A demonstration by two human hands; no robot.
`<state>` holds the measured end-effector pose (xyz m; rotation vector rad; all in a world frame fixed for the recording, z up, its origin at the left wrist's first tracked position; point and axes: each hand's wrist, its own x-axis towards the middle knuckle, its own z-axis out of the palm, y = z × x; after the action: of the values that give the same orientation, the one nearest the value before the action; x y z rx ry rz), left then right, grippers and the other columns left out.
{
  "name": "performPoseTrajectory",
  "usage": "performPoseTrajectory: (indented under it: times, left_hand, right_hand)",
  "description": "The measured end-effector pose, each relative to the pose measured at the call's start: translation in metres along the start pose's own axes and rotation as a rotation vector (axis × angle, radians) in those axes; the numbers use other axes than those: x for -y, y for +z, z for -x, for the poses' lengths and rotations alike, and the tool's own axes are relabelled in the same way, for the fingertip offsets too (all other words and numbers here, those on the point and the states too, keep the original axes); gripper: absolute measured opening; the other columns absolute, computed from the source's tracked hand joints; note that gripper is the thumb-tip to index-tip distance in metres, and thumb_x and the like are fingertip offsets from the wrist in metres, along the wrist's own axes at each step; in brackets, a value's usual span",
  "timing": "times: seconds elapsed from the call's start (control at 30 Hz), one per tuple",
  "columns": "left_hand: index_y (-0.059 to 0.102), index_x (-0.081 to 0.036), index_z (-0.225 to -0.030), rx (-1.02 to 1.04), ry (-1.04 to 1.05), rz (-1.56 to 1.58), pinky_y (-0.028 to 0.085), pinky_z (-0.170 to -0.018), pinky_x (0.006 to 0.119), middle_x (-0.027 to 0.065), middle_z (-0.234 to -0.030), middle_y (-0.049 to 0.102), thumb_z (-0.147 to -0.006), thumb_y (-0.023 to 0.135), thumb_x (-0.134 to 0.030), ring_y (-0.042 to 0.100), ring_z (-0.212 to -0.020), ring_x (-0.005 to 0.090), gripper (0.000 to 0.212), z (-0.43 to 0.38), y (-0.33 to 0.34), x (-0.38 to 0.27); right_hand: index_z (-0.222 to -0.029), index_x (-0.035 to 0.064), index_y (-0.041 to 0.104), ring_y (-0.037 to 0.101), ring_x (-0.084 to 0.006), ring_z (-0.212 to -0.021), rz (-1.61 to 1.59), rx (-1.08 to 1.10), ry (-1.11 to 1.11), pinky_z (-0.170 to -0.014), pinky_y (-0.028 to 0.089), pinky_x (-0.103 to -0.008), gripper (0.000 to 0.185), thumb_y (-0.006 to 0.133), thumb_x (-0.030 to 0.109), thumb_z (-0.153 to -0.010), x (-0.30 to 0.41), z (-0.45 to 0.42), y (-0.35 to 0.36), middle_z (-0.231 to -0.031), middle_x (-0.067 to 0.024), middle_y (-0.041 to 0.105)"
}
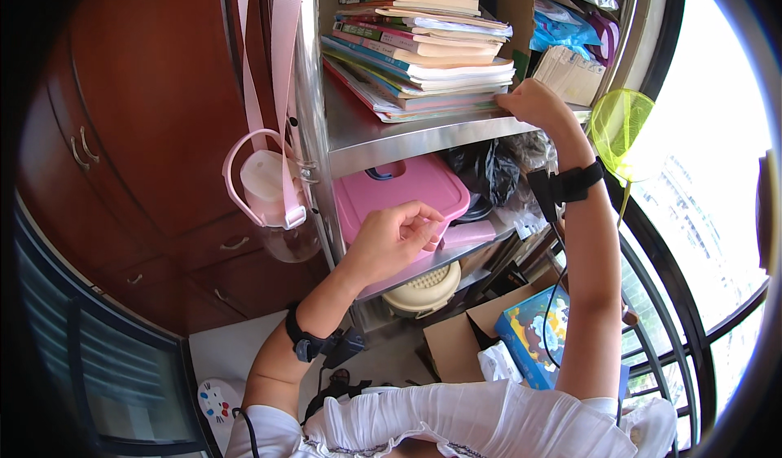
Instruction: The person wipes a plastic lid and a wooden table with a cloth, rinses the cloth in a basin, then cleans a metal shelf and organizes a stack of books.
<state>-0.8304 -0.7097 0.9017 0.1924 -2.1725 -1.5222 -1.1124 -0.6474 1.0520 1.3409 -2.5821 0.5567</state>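
A tall stack of books (427, 49) stands on the upper metal shelf (415, 137). My right hand (534, 104) is at the lower right corner of that stack, its fingers by the bottom books; whether they pinch one is hard to make out. In front of the shelf below hovers my left hand (394, 235), fingers loosely curled with nothing visible in them. Behind it sits a pink plastic storage box (415, 183) with a lid and a dark handle. A flat pink object (469, 234) lies beside the box.
A pink water bottle (269, 183) hangs by its strap at the left shelf post. Right of the books are a cardboard box (568, 73) and a yellow-green net (620, 128). Black plastic bags (489, 168) fill the middle shelf. Below are a cream container (424, 290) and a blue box (534, 336).
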Motion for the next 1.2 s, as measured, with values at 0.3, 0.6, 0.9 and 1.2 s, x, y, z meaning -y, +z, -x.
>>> performPoseTrajectory:
  times: [0.3,0.6,0.9,1.2]
  left_hand:
    - [0.054,0.000,-0.121,-0.064,-0.002,0.221,0.056,-0.074,0.027,0.0119,-0.098,0.069,-0.100,0.053,-0.020,0.070,-0.087,0.0182,0.030,0.001,-0.004,-0.014]
    - [0.052,-0.001,-0.126,-0.125,0.002,0.316,0.054,-0.078,0.028,0.0128,-0.115,0.063,-0.101,0.052,-0.029,0.066,-0.099,0.0193,0.038,-0.003,-0.010,-0.016]
    - [0.044,-0.001,-0.134,-0.100,0.114,0.312,0.050,-0.092,0.034,0.0144,-0.126,0.057,-0.098,0.057,-0.032,0.059,-0.115,0.0220,0.050,-0.003,-0.020,-0.015]
    - [0.034,0.001,-0.144,0.247,0.096,0.912,0.035,-0.110,0.046,0.0217,-0.143,0.042,-0.088,0.040,-0.072,0.043,-0.133,0.0330,0.092,-0.021,-0.021,-0.020]
  right_hand:
    - [-0.069,-0.0014,0.069,0.065,-0.0349,-0.072,-0.192,-0.179,0.026,-0.073,0.051,-0.0406,0.039,0.060,0.036,-0.073,-0.003,-0.006,0.021,-0.069,-0.0191,0.066]
    - [-0.059,0.0017,0.059,0.038,-0.0051,-0.051,-0.518,-0.193,-0.045,-0.048,0.029,-0.0266,0.034,0.062,0.026,-0.083,0.003,0.026,0.023,-0.053,0.0051,0.045]
    - [-0.067,0.0015,0.062,0.041,-0.0031,-0.049,-0.835,-0.204,-0.028,-0.045,0.029,-0.0221,0.027,0.061,0.020,-0.087,0.001,0.079,0.007,-0.056,0.0052,0.048]
    - [-0.074,0.0018,0.063,0.033,-0.0012,-0.042,-1.078,-0.236,0.054,-0.040,0.020,-0.0204,0.021,0.060,0.017,-0.089,-0.035,0.125,-0.003,-0.053,0.0065,0.044]
